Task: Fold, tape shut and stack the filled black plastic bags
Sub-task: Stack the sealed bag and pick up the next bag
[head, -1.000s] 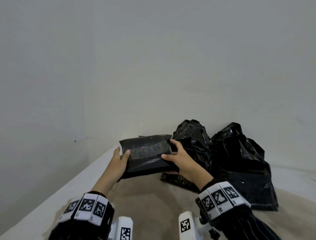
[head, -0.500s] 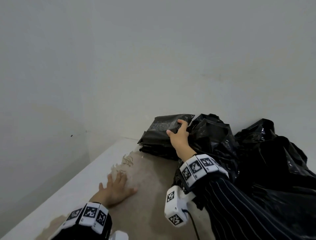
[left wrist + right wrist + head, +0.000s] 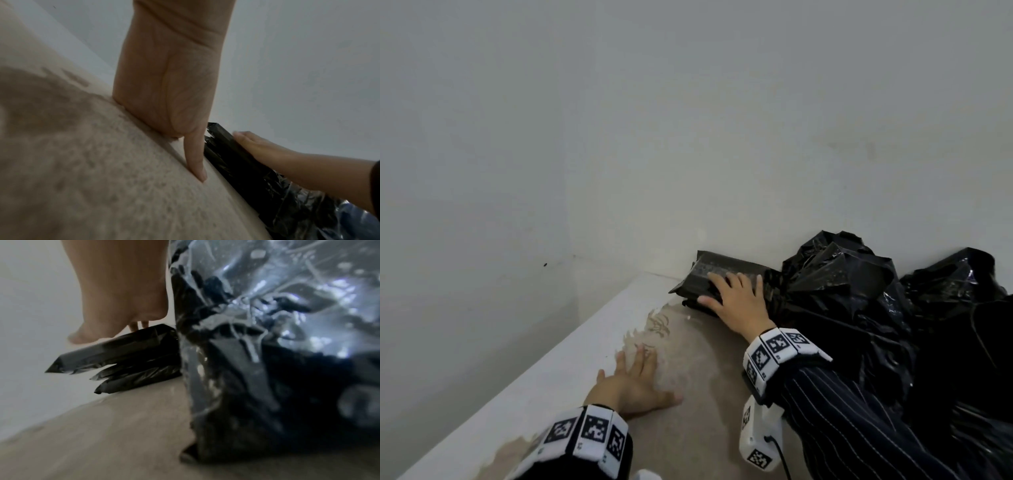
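A folded black bag (image 3: 717,270) lies on top of a small stack of folded black bags (image 3: 131,369) in the far corner by the wall. My right hand (image 3: 736,291) rests flat on that top bag with straight fingers (image 3: 244,138). My left hand (image 3: 637,380) lies flat on the beige floor (image 3: 705,411), palm down, fingers spread, holding nothing; its thumb (image 3: 195,159) presses the floor. Loose, crumpled shiny black bags (image 3: 859,291) are heaped just right of the stack (image 3: 277,337).
White walls meet in a corner behind the stack. A white ledge (image 3: 551,370) runs along the left of the floor. The heap of black plastic (image 3: 962,359) fills the right side, against my striped sleeve (image 3: 842,421).
The folded bag went from both hands onto the stack in the corner. My left hand let go and dropped flat to the floor. My right hand now lies flat on the bag.
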